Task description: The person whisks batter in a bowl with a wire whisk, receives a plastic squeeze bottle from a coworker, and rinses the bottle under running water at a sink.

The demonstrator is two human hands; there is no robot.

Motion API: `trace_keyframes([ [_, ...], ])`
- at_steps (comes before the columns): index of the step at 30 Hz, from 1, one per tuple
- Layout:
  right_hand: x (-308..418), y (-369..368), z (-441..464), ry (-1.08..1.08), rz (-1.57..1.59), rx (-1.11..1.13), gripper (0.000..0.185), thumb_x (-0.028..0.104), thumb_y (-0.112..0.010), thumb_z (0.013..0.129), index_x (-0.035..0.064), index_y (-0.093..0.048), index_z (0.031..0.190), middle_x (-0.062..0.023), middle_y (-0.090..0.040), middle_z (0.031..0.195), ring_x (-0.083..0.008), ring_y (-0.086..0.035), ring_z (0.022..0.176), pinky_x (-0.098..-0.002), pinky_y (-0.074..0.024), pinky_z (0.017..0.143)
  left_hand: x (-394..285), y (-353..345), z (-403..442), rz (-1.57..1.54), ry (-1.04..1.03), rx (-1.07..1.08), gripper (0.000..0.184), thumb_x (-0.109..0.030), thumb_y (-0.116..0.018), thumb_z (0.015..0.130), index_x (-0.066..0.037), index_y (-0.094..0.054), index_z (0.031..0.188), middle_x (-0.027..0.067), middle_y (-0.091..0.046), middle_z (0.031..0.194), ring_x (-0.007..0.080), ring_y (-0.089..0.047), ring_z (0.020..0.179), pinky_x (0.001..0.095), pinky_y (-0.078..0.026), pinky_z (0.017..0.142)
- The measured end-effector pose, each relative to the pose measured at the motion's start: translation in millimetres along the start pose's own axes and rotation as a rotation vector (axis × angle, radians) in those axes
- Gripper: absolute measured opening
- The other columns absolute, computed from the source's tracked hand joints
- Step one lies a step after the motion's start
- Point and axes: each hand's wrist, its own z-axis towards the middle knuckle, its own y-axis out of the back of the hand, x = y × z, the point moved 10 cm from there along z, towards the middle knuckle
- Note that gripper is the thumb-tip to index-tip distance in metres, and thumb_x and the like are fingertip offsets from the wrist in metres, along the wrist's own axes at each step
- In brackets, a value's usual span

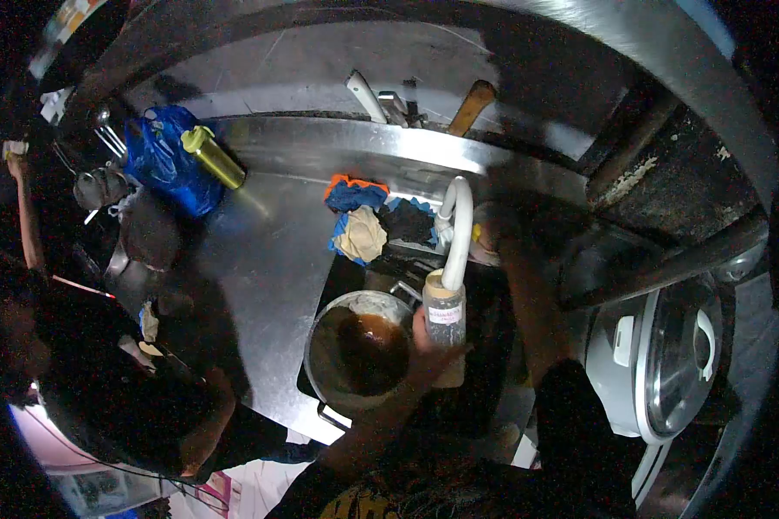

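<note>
Left hand: fingers (421, 330) wrapped round the side of the jar (444, 330), gripping it.
Right hand: (486, 240) up by the far end of the white pipe (462, 227), next to a small yellow part (477, 232); too dim to tell open or closed.
Jar: clear, pale rim, handwritten label; pipe's near end at its mouth, just right of the pot.
Pot: (361, 348) brown contents, handle toward the wearer.
Cloths: (361, 235) bunched beyond the pot, beige, blue, orange, black.
Counter left: (264, 285) blue bag (171, 164), yellow-green bottle (216, 159) leaning beside it.
Right side: white cooker (616, 363), clear lid.
Far left: another person (121, 389), arms out.
</note>
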Motion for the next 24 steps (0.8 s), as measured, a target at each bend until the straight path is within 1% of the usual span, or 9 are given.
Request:
trace_keyframes([
  [7,0,1,-45,-0.059,0.175,0.143,0.040,0.031,-0.054,0.086,0.0049,-0.044,0.115,-0.0085,-0.056,0.098,-0.0198,-0.053,0.090,-0.0304,-0.0424,0.079,-73,-46,-26,0.331,-0.143,0.068,0.088,-0.016,-0.084,0.055,-0.003,-0.029,0.123,0.0101,-0.047,0.113,0.0219,-0.047,0.105,0.0387,-0.039,0.091],
  [11,29,15,-84,-0.082,0.526,0.230,0.041,0.030,-0.055,0.086,0.0048,-0.043,0.116,-0.0087,-0.055,0.099,-0.0195,-0.052,0.091,-0.0302,-0.0420,0.080,-107,-60,-30,0.339,-0.236,0.074,0.088,-0.016,-0.083,0.055,-0.004,-0.030,0.122,0.0093,-0.049,0.112,0.0214,-0.048,0.104,0.0384,-0.039,0.090],
  [15,76,25,-134,0.020,0.864,0.356,0.042,0.029,-0.055,0.086,0.0048,-0.041,0.118,-0.0088,-0.055,0.100,-0.0191,-0.052,0.092,-0.0299,-0.0417,0.080,-100,-64,-31,0.476,-0.171,0.133,0.083,-0.017,-0.081,0.057,-0.004,-0.030,0.121,0.0097,-0.048,0.112,0.0206,-0.047,0.104,0.0374,-0.040,0.089],
  [17,100,26,-153,0.174,0.768,0.357,0.043,0.028,-0.055,0.086,0.0047,-0.040,0.119,-0.0089,-0.054,0.101,-0.0189,-0.051,0.093,-0.0298,-0.0416,0.081,-97,-63,-42,0.582,-0.139,0.138,0.081,-0.017,-0.080,0.058,-0.004,-0.030,0.120,0.0098,-0.048,0.110,0.0202,-0.047,0.103,0.0371,-0.040,0.087],
  [18,118,27,-166,0.293,0.636,0.316,0.043,0.028,-0.055,0.086,0.0047,-0.040,0.119,-0.0090,-0.054,0.101,-0.0188,-0.051,0.093,-0.0297,-0.0415,0.081,-87,-60,-47,0.458,-0.033,0.137,0.080,-0.018,-0.080,0.058,-0.003,-0.031,0.120,0.0096,-0.049,0.108,0.0203,-0.049,0.101,0.0371,-0.041,0.086],
  [19,152,44,-187,0.216,0.449,0.393,0.047,0.033,-0.058,0.084,0.0031,-0.044,0.117,-0.0128,-0.054,0.104,-0.0181,-0.051,0.094,-0.0293,-0.0413,0.081,-83,-59,-52,0.333,0.064,0.131,0.079,-0.020,-0.080,0.058,-0.003,-0.031,0.119,0.0094,-0.051,0.105,0.0205,-0.050,0.099,0.0372,-0.042,0.084],
  [21,166,44,-201,0.717,-0.127,-0.064,0.040,0.031,-0.063,0.080,0.0015,-0.054,0.106,-0.0095,-0.062,0.088,-0.0166,-0.058,0.076,-0.0297,-0.0461,0.067,-76,-50,-54,0.406,0.058,0.045,0.078,-0.021,-0.080,0.057,-0.004,-0.034,0.117,0.0093,-0.052,0.100,0.0213,-0.051,0.095,0.0378,-0.043,0.082],
  [23,151,29,-189,0.199,0.190,0.342,0.033,0.034,-0.062,0.080,0.0033,-0.062,0.093,-0.0094,-0.063,0.077,-0.0150,-0.059,0.068,-0.0290,-0.0464,0.061,-60,-37,-44,0.468,-0.236,-0.012,0.068,-0.018,-0.080,0.054,-0.004,-0.042,0.109,0.0092,-0.053,0.094,0.0221,-0.052,0.090,0.0363,-0.043,0.080],
  [24,145,23,-182,0.069,0.250,0.359,0.030,0.033,-0.062,0.081,0.0032,-0.064,0.087,-0.0085,-0.062,0.072,-0.0148,-0.059,0.065,-0.0284,-0.0462,0.058,-44,-42,-33,0.318,-0.121,0.077,0.067,-0.016,-0.079,0.054,-0.003,-0.042,0.109,0.0091,-0.053,0.093,0.0219,-0.053,0.089,0.0358,-0.043,0.079],
])
